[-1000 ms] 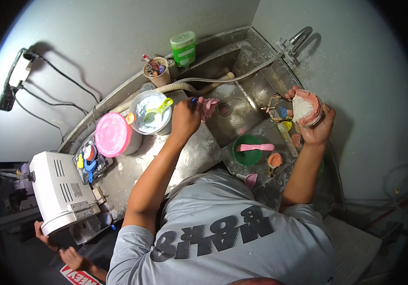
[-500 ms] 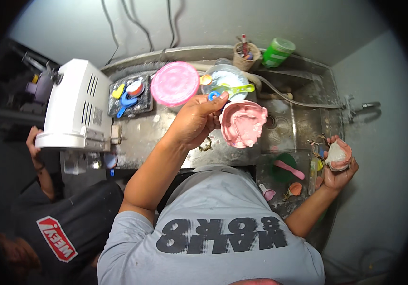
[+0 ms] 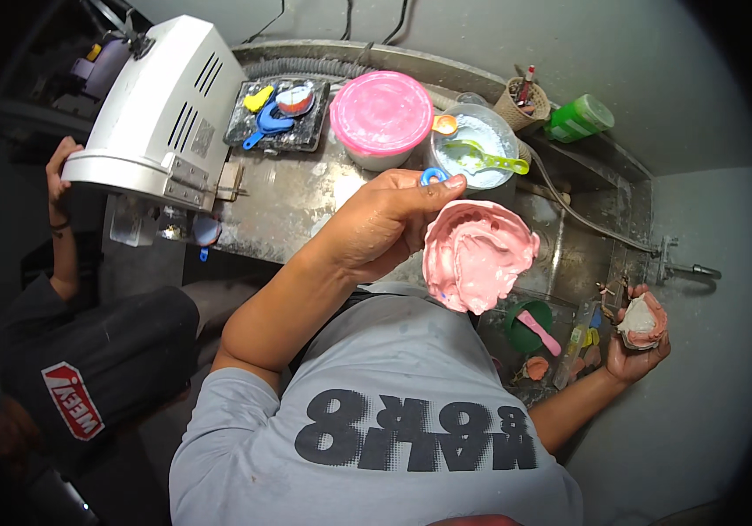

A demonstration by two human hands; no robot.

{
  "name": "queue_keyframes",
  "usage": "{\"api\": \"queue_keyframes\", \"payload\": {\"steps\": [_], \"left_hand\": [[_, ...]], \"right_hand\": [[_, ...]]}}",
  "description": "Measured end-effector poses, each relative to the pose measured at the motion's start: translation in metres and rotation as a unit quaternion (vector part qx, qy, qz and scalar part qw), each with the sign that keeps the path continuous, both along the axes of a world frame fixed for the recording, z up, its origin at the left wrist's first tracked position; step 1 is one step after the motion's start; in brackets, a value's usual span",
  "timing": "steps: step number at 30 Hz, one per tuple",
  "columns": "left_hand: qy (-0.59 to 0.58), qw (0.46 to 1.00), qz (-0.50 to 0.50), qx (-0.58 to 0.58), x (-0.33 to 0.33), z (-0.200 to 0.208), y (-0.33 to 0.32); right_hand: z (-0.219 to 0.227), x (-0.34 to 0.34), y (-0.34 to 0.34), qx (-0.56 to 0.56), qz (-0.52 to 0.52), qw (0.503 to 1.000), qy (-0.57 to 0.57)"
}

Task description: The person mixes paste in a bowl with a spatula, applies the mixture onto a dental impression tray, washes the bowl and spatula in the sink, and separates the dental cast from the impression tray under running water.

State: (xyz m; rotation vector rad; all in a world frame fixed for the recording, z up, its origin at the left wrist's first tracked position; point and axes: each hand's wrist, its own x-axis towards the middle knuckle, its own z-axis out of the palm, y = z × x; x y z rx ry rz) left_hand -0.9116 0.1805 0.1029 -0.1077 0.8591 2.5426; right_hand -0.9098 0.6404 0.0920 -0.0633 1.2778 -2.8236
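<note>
My left hand [image 3: 385,223] pinches the blue handle of a dental impression tray [image 3: 479,254]. Pink impression material with a horseshoe-shaped hollow fills the tray, which is held up over the counter, in front of my shirt. Out to the right, my right hand [image 3: 634,351] is wrapped round a second dental impression [image 3: 642,321], salmon-pink with white plaster-like material in it. Behind the left hand stands a tub of pale powder [image 3: 481,140], with a green scoop [image 3: 485,158] and an orange measuring cup [image 3: 444,124] at it.
A pink-lidded tub [image 3: 382,112] stands beside a black slab [image 3: 277,123] carrying other trays. At left is a white machine [image 3: 152,114], with a co-worker's hand [image 3: 62,162] on it. A green bowl [image 3: 516,328] with a pink spatula [image 3: 540,333] sits near the tap [image 3: 687,270].
My view has shifted, so the counter sits differently in the picture. The tray in my left hand appears larger and lower. Both hands keep their holds.
</note>
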Motion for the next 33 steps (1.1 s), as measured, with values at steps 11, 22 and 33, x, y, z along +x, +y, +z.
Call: {"api": "queue_keyframes", "payload": {"steps": [11, 22, 33], "left_hand": [[0.007, 0.993, 0.114, -0.036, 0.025, -0.013, -0.016], [-0.030, 0.968, 0.249, -0.024, 0.051, -0.024, -0.036], [0.007, 0.953, 0.302, 0.028, 0.062, -0.029, -0.053]], "right_hand": [[0.007, -0.024, -0.017, -0.010, 0.062, 0.998, -0.029], [0.016, -0.049, -0.049, 0.018, 0.118, 0.993, -0.016], [0.021, -0.042, -0.058, 0.038, 0.108, 0.993, 0.014]]}}
